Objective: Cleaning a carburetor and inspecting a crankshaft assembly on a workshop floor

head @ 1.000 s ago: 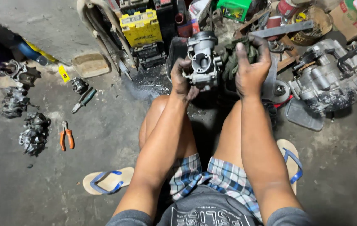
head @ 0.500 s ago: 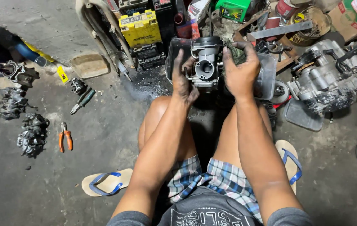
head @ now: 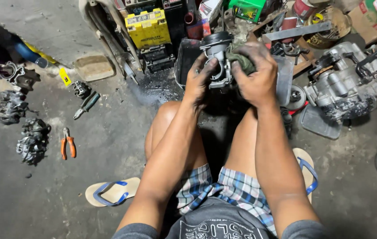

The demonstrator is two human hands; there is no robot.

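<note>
Left hand (head: 199, 79) grips carburetor (head: 217, 59) from the side; right hand (head: 254, 73) presses green rag (head: 240, 62) against it. Carburetor held above knees, just below yellow battery (head: 147, 28).

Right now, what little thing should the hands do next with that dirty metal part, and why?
Probably rub the rag further around the carburetor. The left hand steadies it, the right hand presses the rag on, and grime shows.

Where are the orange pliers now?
In the head view the orange pliers lie on the floor at the person's left, between a greasy engine part and the left sandal.
</note>
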